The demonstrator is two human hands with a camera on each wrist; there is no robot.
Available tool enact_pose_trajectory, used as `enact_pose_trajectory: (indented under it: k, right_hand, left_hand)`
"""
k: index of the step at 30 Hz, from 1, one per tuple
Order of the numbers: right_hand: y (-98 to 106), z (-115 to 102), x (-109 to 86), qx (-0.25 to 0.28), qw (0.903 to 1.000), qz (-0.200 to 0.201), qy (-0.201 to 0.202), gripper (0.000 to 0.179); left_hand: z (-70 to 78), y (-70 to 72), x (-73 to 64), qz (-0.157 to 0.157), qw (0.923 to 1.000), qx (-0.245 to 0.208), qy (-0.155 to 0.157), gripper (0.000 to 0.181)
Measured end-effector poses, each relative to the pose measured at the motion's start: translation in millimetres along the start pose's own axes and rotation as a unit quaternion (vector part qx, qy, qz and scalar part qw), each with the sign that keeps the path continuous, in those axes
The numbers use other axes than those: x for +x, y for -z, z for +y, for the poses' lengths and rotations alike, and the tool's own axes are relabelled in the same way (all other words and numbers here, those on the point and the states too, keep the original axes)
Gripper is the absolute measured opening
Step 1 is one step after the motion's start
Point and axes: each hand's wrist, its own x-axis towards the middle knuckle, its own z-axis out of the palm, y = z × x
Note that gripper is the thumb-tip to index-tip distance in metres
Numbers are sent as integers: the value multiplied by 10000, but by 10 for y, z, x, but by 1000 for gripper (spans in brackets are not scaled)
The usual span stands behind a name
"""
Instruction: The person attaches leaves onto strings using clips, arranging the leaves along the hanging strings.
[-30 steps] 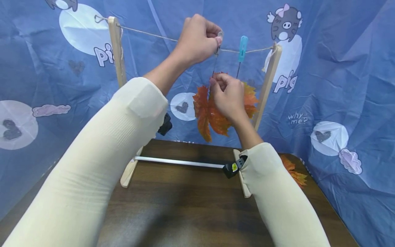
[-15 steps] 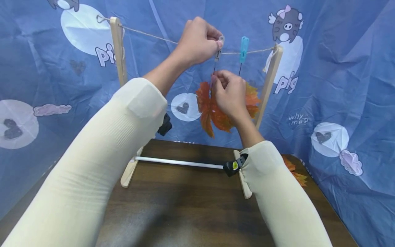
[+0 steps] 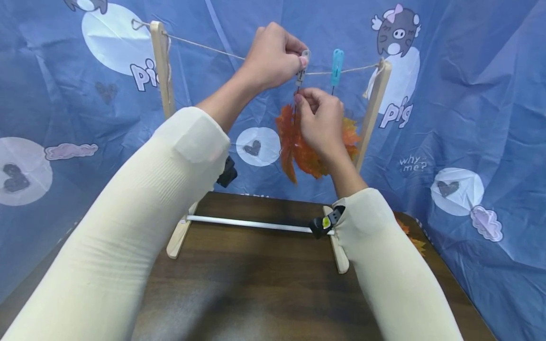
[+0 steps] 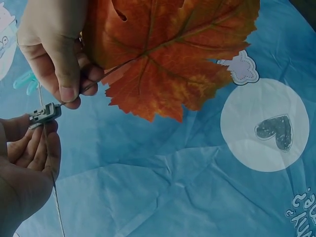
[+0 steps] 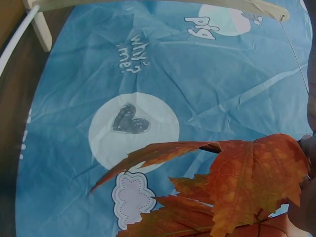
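Note:
My left hand (image 3: 275, 59) pinches a small pale grey clothespin (image 3: 301, 76) at the string. In the left wrist view this clothespin (image 4: 45, 114) sits on the string, with the tip of a leaf stem (image 4: 111, 71) at its end; whether the stem is between its jaws I cannot tell. Just below, my right hand (image 3: 323, 123) pinches that stem between thumb and fingers. The orange-red maple leaf (image 4: 182, 54) hangs under the right hand, which partly covers it in the head view. A blue clothespin (image 3: 337, 66) stands on the string to the right, a thin stem below it.
The string (image 3: 204, 46) runs between two wooden posts (image 3: 161, 66), joined low down by a white rod (image 3: 251, 223). Another orange leaf (image 3: 417, 244) lies on the brown table (image 3: 239, 293) beyond the right sleeve. A blue patterned cloth (image 3: 460, 118) hangs behind.
My right hand has risen with the leaf and its stem, closing the gap to the grey clothespin. The left hand has dropped slightly, still pinching the clothespin.

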Motion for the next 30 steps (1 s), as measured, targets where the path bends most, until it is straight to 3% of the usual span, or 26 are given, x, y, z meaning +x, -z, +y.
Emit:
enact_pose_trajectory:
  k: [6,19,26,30]
  right_hand:
    - [-3,-19,11,62,9999,-31,-84,26]
    - [-13,-14,-4,134,9998,-55,-118,25]
    - [36,-5,-27,96,9999,-115,40,27]
    - [81,-2,-50,-18,9997,-136,216,28]
  left_hand:
    - [-26,18,10,-17,10000,-37,-47,30]
    - [-64,61,-19,-422,9988,-243,-15,39]
    - [-67,60,-48,-327,9984,195,-408,43]
    - [-68,68,-63,-111,9981,153,-585,44]
